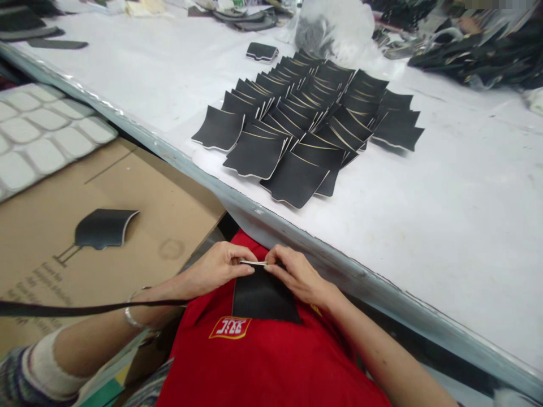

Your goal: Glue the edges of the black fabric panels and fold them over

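The left hand (227, 264) and right hand (297, 272) pinch a black flap (265, 297), its pale edge (255, 262) crosswise between them, the rest pointing bodyward.

The white surface (445, 226) has a grey rim (365, 282) along its near edge. By that edge's left end lie flat dark pieces (57, 44). Toward the far side are something pale yellow (145, 7), a pile of curved dark pieces (254, 21) and a clear plastic bag (348, 28); a dark heap (487, 59) occupies the far right corner. Left of the near edge, a pale panel (72, 138) of rounded squares sits beside brown cardboard (156, 186) bearing printed lettering (42, 294).
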The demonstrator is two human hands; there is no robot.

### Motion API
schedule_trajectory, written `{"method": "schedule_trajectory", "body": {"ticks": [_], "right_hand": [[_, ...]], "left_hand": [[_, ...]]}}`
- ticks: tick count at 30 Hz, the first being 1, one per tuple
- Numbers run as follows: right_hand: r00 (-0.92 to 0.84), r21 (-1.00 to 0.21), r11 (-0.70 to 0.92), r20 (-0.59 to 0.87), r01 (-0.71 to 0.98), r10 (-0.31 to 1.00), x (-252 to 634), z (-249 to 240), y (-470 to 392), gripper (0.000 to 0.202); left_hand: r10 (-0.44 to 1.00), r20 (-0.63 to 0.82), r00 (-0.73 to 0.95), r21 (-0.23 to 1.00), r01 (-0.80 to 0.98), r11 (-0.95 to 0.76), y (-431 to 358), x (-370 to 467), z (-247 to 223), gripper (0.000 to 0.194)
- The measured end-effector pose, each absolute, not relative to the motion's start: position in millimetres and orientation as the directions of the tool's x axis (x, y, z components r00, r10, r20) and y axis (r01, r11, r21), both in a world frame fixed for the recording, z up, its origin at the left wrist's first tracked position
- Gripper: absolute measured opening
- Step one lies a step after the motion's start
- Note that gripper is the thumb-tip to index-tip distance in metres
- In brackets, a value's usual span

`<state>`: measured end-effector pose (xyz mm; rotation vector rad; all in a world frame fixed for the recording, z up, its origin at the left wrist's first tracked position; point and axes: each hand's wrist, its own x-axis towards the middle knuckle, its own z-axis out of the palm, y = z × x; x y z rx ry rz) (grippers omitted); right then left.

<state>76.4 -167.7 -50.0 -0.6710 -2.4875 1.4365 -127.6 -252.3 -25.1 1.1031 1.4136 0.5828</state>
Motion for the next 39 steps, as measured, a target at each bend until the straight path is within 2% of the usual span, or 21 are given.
{"method": "schedule_trajectory", "body": {"ticks": [5, 12, 17, 21, 27, 33, 39], "right_hand": [[-0.862, -0.830, 0.457, -0.054, 0.319, 0.503, 75.5, -48.4, -170.9, 0.010], [-0.853, -0.801, 0.516, 0.013, 0.303, 0.521, 73.6, -47.4, -175.6, 0.015], [-0.824, -0.824, 0.474, 0.017, 0.309, 0.567, 79.3, -45.6, -174.9, 0.010], [-0.863, -0.835, 0.468, -0.016, 0.289, 0.505, 87.5, -48.1, -169.7, 0.019], [-0.846, -0.857, 0.404, -0.066, 0.320, 0.530, 86.7, -52.2, -167.9, 0.002], [-0.825, -0.862, 0.377, -0.080, 0.339, 0.559, 84.5, -48.4, -166.5, 0.002], [-0.798, -0.933, 0.169, -0.166, 0.317, 0.580, 105.4, -53.2, -163.3, 0.015]], "left_hand": [[0.887, -0.432, 0.164, 0.860, 0.372, 0.350, -251.8, -127.5, -23.6, 0.023], [0.936, -0.299, 0.188, 0.852, 0.494, 0.173, -247.4, -123.7, -25.9, 0.017], [0.928, -0.287, 0.237, 0.863, 0.484, 0.143, -246.1, -122.9, -26.3, 0.019], [0.922, -0.298, 0.247, 0.861, 0.487, 0.148, -247.5, -126.3, -28.6, 0.022], [0.924, -0.260, 0.279, 0.830, 0.554, 0.066, -245.5, -122.7, -26.7, 0.021], [0.930, -0.275, 0.244, 0.828, 0.552, 0.101, -242.6, -114.8, -30.2, 0.021], [0.908, -0.352, 0.227, 0.853, 0.477, 0.212, -243.3, -120.5, -36.7, 0.028]]}}
